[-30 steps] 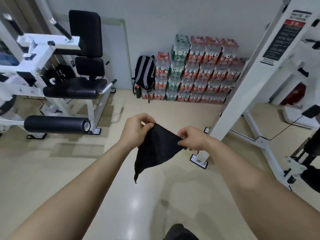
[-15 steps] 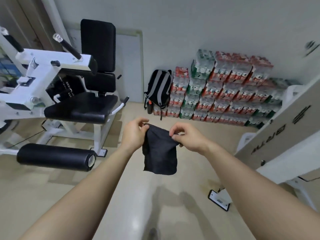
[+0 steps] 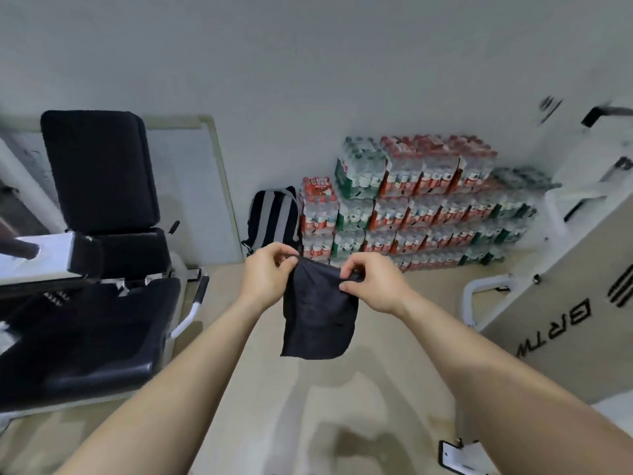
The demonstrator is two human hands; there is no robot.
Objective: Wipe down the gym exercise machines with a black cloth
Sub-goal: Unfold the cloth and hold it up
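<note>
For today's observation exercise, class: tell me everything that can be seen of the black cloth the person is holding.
The black cloth is a small, soft-looking piece of dark fabric, creased near its top. It hangs in the air in front of the person, above the beige floor, touching no machine. Its upper edge is pinched at either end, by the left hand and the right hand, and sags slightly between them. The lower part hangs free; one bottom corner looks rounded.

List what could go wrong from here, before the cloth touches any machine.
1. The black cloth hangs in the air, pinched only along its top edge by the left hand and right hand; a loose pinch could drop it on the floor.
2. Wiped while hanging open like this, it may drag or bunch on the black seat pad.
3. The white machine foot sits low near the right forearm: a possible trip point.
</note>
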